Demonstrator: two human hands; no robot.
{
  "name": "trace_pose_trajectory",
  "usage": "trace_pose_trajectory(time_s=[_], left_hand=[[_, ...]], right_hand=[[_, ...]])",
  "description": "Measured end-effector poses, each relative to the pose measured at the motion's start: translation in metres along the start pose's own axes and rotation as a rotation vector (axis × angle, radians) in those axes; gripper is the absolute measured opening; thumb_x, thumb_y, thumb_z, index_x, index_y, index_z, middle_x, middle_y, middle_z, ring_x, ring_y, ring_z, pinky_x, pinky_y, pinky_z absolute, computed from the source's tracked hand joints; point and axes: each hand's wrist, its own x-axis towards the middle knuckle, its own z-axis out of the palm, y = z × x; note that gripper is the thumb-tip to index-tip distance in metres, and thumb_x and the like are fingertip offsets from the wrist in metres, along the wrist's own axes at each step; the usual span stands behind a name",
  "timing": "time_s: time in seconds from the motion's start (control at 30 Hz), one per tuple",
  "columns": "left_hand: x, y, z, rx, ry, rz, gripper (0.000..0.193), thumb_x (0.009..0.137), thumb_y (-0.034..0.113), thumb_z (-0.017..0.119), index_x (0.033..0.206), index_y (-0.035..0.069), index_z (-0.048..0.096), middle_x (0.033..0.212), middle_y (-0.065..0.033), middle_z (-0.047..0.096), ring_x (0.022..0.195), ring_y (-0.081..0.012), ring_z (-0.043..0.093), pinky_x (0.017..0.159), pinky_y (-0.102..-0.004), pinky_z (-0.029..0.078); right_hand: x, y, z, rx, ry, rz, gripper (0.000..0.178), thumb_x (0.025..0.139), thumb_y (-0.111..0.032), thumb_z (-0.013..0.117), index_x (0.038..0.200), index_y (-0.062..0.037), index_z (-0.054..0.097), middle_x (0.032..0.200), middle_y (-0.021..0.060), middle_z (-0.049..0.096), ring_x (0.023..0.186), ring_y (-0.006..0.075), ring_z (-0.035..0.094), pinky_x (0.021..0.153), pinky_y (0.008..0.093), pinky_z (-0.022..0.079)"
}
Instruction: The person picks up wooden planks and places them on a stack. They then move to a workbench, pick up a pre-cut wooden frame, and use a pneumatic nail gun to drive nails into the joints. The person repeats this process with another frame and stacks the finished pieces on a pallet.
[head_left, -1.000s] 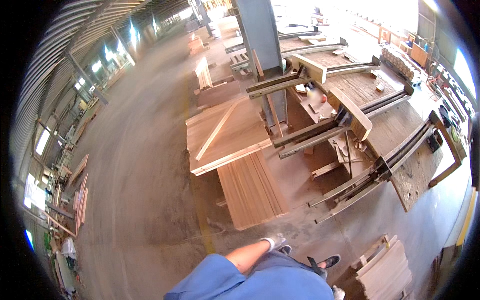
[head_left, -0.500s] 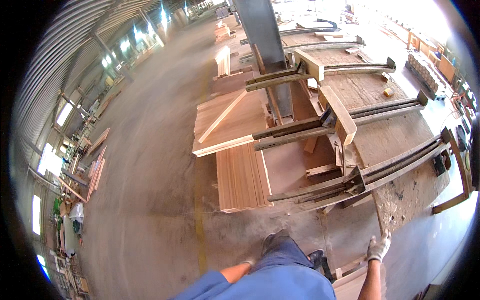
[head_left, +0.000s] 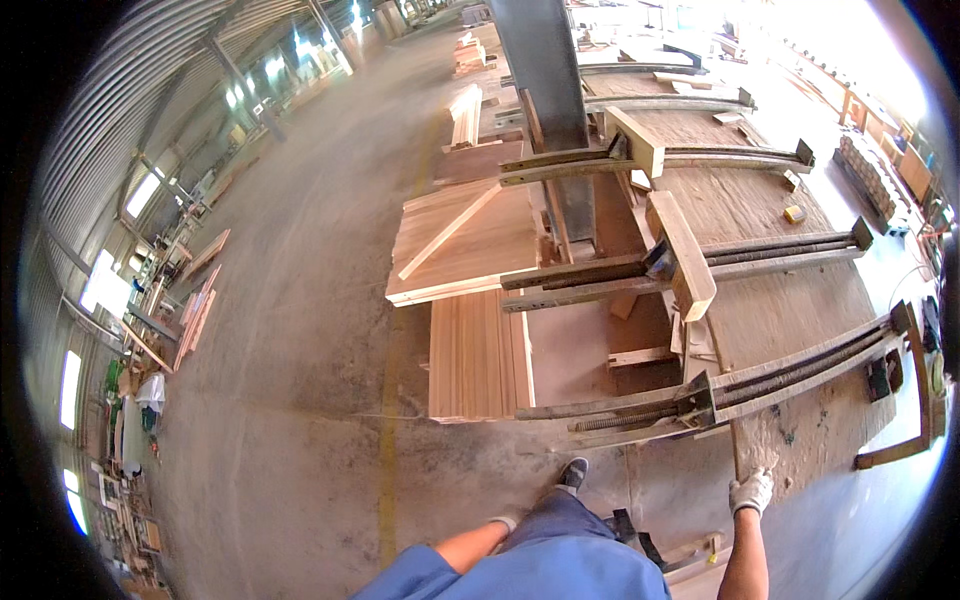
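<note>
The worktable [head_left: 815,465] slanted lengthwise up-left from the right hand [head_left: 752,492], lower right; left hand [head_left: 507,522] lower centre; neither grip could be told.

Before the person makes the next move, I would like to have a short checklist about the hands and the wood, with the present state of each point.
1. Right hand gloved: ok, a pale glove covers it.
2. Right hand free of the worktable: cannot tell; it is at the near edge, but its fingertips are too unclear to show a grip.
3. Left hand empty: cannot tell, it is mostly hidden beside the body.
4. Worktable surface clean near the right hand: not ok, pale patches mark it.
5. No loose wood on the wide panel: not ok, a narrow strip lies diagonally across it.
</note>
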Motion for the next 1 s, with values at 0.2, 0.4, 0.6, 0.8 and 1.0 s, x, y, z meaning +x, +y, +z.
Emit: trace_pose_trajectory(time_s=[0.2,0.4,0.6,0.8,1.0], left_hand=[[0.049,-0.039,0.009,0.093,0.045,0.019,0.044,0.094,0.042,0.052,0.124,0.013,0.069,0.132,-0.0175,0.062,0.121,-0.0356,0.06,0.098,-0.0423,0.046],[0.046,-0.059,0.015,0.101,0.138,-0.047,0.052,0.1,0.042,0.044,0.139,0.009,0.057,0.146,-0.0146,0.053,0.132,-0.0305,0.051,0.106,-0.0433,0.04],[-0.002,-0.003,-0.023,-0.237,-0.127,-0.147,0.04,0.103,0.029,0.046,0.133,0.007,0.061,0.136,-0.0148,0.06,0.125,-0.0288,0.056,0.103,-0.0389,0.043],[0.024,-0.029,-0.02,0.217,-0.139,0.04,0.037,0.099,0.026,0.051,0.129,0.009,0.065,0.133,-0.0139,0.063,0.123,-0.0314,0.059,0.103,-0.041,0.045],[0.022,-0.022,-0.02,0.013,-0.054,-0.079,0.032,0.096,0.028,0.058,0.118,0.009,0.072,0.12,-0.0127,0.071,0.109,-0.0284,0.067,0.095,-0.0367,0.05]], right_hand=[[0.009,-0.001,-0.001,-0.076,-0.012,-0.008,0.064,0.072,-0.027,0.083,0.124,0.0005,0.056,0.122,0.0217,0.06,0.116,0.0358,0.058,0.099,0.042,0.049],[0.021,0.005,0.016,-0.106,0.045,-0.046,0.049,0.075,-0.024,0.078,0.115,-0.0003,0.062,0.11,0.0225,0.066,0.105,0.0366,0.065,0.09,0.0428,0.054],[0.026,0.004,0.013,-0.202,0.033,-0.112,0.041,0.077,-0.024,0.077,0.109,-0.0019,0.062,0.098,0.0208,0.069,0.095,0.0361,0.068,0.083,0.0438,0.055],[0.017,0.002,-0.003,-0.176,-0.025,-0.073,0.05,0.076,-0.024,0.081,0.114,-0.0031,0.057,0.105,0.0204,0.066,0.1,0.0361,0.066,0.086,0.0446,0.054],[0.021,0.002,0.005,-0.139,-0.013,-0.094,0.047,0.074,-0.021,0.081,0.11,-0.0051,0.056,0.106,0.0211,0.064,0.099,0.0386,0.065,0.085,0.0465,0.053]])
